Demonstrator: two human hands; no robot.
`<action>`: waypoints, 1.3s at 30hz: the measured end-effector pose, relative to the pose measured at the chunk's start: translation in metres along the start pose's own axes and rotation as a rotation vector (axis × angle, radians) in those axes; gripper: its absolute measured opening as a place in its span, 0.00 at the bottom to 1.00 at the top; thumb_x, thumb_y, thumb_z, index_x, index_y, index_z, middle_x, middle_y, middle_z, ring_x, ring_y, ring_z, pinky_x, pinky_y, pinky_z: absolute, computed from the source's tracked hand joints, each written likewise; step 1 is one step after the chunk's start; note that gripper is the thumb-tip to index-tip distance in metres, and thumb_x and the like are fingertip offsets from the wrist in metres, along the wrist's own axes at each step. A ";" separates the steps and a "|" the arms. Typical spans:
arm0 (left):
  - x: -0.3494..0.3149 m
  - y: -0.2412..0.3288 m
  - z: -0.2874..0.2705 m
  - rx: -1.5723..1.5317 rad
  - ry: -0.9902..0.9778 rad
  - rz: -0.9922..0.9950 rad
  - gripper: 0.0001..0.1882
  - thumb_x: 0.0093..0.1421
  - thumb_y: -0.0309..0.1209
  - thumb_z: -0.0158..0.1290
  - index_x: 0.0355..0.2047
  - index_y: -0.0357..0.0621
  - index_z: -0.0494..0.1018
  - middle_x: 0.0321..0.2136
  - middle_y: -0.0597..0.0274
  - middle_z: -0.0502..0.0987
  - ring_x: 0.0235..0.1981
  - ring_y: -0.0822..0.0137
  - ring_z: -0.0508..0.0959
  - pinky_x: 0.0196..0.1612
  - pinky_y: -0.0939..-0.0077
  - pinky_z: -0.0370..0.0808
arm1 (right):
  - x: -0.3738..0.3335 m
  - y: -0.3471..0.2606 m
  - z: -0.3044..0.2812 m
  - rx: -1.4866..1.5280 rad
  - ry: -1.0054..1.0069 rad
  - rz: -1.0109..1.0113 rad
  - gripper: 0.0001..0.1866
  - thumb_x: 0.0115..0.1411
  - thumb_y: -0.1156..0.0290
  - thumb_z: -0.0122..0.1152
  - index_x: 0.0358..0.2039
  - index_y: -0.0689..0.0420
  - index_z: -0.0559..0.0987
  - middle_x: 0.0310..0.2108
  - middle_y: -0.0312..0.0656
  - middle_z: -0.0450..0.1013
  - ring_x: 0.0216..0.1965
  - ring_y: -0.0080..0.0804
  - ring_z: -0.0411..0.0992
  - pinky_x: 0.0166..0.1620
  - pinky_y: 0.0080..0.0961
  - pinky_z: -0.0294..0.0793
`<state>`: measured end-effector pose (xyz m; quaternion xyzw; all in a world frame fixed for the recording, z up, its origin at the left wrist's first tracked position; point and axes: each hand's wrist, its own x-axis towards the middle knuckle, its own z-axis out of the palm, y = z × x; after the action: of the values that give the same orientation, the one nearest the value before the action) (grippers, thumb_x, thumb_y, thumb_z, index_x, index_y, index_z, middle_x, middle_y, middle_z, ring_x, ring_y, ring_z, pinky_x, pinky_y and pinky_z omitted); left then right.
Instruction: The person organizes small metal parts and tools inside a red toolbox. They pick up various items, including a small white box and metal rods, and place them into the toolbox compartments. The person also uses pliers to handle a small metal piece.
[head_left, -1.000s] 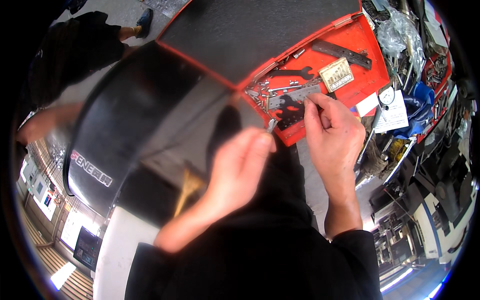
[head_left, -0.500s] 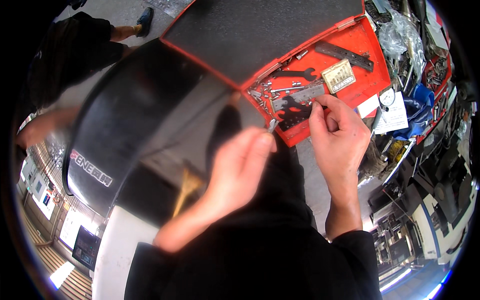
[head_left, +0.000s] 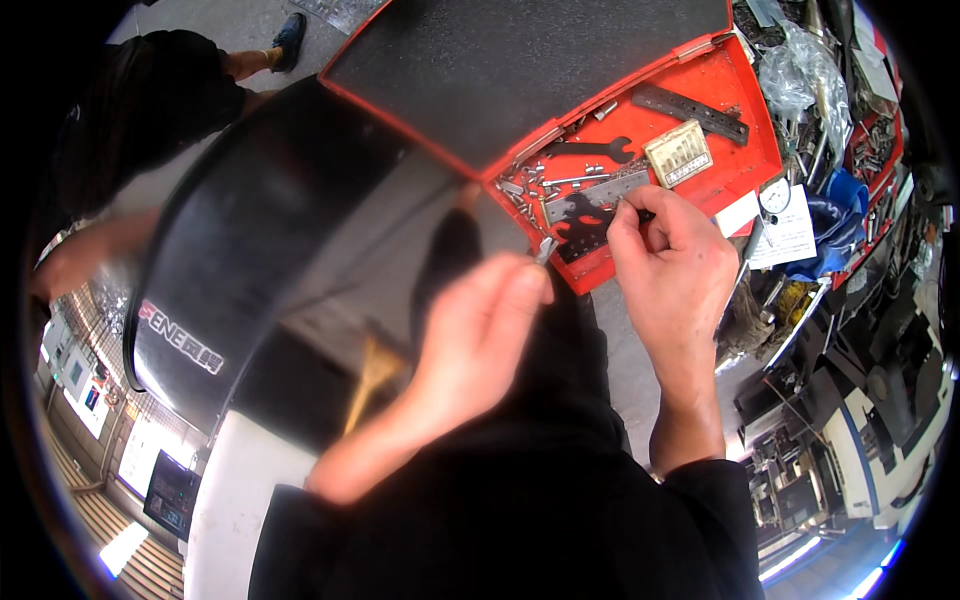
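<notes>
My left hand (head_left: 478,335) is closed, with a small silvery metal piece (head_left: 545,250) sticking out past its fingertips. It is held just off the near left corner of a red metal box (head_left: 597,268). At the box's near edge, my right hand (head_left: 680,275) is in a pinch; what its fingertips hold, if anything, is too small to make out. Below those fingertips in the box lie dark notched metal parts (head_left: 582,222) and a grey perforated bar (head_left: 625,184). Farther back are a dark open-end wrench (head_left: 595,150), a small pale box (head_left: 677,153) and a black perforated strip (head_left: 690,112).
A dark panel edged in red (head_left: 520,70) rises behind the box. Cluttered tools, plastic bags (head_left: 800,65) and a round dial gauge (head_left: 774,196) fill the right. A glossy black casing (head_left: 260,230) stands at left, near another person (head_left: 150,110). A yellowish brush (head_left: 372,375) is beside my left forearm.
My right hand has shifted slightly left, its fingers still pinched. My left hand stays almost in place with the small metal piece.
</notes>
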<state>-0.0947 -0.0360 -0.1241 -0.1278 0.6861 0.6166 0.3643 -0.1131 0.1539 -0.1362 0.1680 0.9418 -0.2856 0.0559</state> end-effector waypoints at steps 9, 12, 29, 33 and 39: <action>0.001 0.002 -0.001 0.004 0.003 0.002 0.19 0.81 0.39 0.46 0.37 0.37 0.73 0.25 0.72 0.67 0.29 0.78 0.63 0.34 0.80 0.64 | 0.000 -0.001 0.000 0.013 0.017 -0.020 0.04 0.54 0.77 0.71 0.31 0.57 0.83 0.23 0.40 0.76 0.20 0.33 0.72 0.25 0.31 0.70; 0.001 0.002 -0.002 0.001 0.002 -0.003 0.19 0.81 0.39 0.46 0.37 0.37 0.73 0.25 0.72 0.66 0.29 0.78 0.63 0.34 0.80 0.64 | -0.001 0.002 0.000 0.043 0.031 -0.039 0.05 0.53 0.78 0.71 0.31 0.59 0.83 0.23 0.39 0.76 0.20 0.31 0.71 0.25 0.30 0.70; 0.001 0.002 -0.004 0.000 0.014 0.020 0.19 0.81 0.39 0.46 0.36 0.38 0.73 0.25 0.73 0.67 0.29 0.79 0.63 0.34 0.81 0.64 | -0.003 0.004 -0.021 0.244 -0.129 0.196 0.03 0.54 0.81 0.68 0.30 0.63 0.83 0.16 0.30 0.64 0.19 0.15 0.58 0.24 0.19 0.59; 0.000 0.002 -0.003 0.007 0.020 0.031 0.19 0.81 0.40 0.46 0.36 0.38 0.73 0.25 0.72 0.67 0.29 0.79 0.64 0.34 0.80 0.64 | -0.001 0.010 -0.025 0.522 -0.212 0.343 0.01 0.59 0.80 0.66 0.30 0.63 0.83 0.18 0.22 0.64 0.21 0.09 0.57 0.24 0.17 0.55; -0.002 0.005 -0.001 -0.003 0.018 0.027 0.19 0.81 0.40 0.45 0.38 0.38 0.74 0.27 0.73 0.68 0.30 0.79 0.64 0.35 0.82 0.65 | 0.001 -0.002 -0.038 0.898 -0.330 0.586 0.02 0.62 0.82 0.64 0.34 0.65 0.84 0.24 0.23 0.72 0.24 0.07 0.64 0.28 0.13 0.59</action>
<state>-0.0972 -0.0361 -0.1190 -0.1247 0.6899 0.6214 0.3497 -0.1153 0.1734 -0.1040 0.3829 0.6205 -0.6537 0.2024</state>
